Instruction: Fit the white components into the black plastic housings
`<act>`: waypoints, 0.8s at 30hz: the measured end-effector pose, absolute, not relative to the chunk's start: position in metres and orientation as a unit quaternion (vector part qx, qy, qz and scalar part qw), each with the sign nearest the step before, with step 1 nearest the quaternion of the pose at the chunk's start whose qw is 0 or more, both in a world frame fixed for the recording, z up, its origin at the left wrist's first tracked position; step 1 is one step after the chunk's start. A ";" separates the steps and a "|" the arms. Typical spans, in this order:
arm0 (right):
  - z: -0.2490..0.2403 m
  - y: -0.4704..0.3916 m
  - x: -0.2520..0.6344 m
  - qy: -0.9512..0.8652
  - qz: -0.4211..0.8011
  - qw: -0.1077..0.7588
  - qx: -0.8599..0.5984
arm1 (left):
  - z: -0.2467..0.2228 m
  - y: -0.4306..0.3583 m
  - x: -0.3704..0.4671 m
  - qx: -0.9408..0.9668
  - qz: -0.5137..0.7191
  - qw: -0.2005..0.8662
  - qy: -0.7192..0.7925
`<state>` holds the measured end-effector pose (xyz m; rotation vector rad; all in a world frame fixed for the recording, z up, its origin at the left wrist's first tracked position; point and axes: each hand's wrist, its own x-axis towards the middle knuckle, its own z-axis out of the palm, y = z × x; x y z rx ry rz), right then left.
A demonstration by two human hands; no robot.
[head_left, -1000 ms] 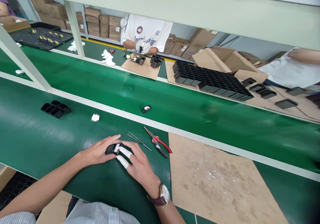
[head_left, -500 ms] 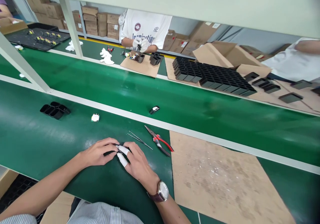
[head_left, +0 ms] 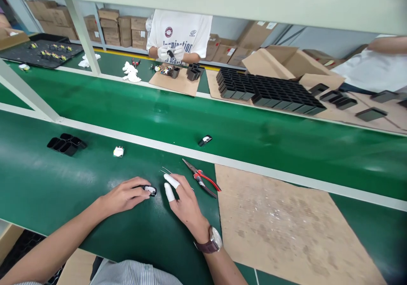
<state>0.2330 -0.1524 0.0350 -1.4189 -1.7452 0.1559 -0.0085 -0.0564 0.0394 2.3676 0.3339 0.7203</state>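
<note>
Your left hand point(head_left: 127, 195) grasps a black case point(head_left: 154, 191) by its left end, at or just above the green bench point(head_left: 152, 234); white filling point(head_left: 149, 188) shows in its opening. Your right hand point(head_left: 186, 202), fingers parted, holds nothing visible and lies apart from the case. Possible faults: the case may twist or slip, since one hand alone steadies it; pressure at the opening may shift the filling; a sideways sweep of the right fingers may knock the partly hidden tweezers point(head_left: 167, 170).

Beyond the green belt point(head_left: 143, 111), brown cartons point(head_left: 108, 27) stand stacked behind a white-shirted co-worker point(head_left: 179, 28).
</note>
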 end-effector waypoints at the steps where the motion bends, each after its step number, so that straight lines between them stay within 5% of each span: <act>1: 0.033 -0.151 0.236 -0.700 0.048 0.417 -0.578 | 0.040 -0.057 -0.008 0.901 0.281 0.308 0.122; 8: 0.020 -0.148 0.248 -0.698 -0.005 0.342 -0.629 | 0.035 -0.057 -0.004 0.886 0.283 0.339 0.142; 16: 0.004 -0.144 0.258 -0.714 -0.068 0.300 -0.629 | 0.031 -0.048 0.003 0.522 0.337 0.688 0.375; 18: 0.001 -0.143 0.259 -0.716 -0.084 0.293 -0.628 | 0.036 -0.032 0.003 0.550 0.353 0.650 0.388; 24: -0.004 -0.143 0.260 -0.716 -0.115 0.292 -0.624 | 0.068 0.088 -0.001 0.733 0.388 0.314 0.462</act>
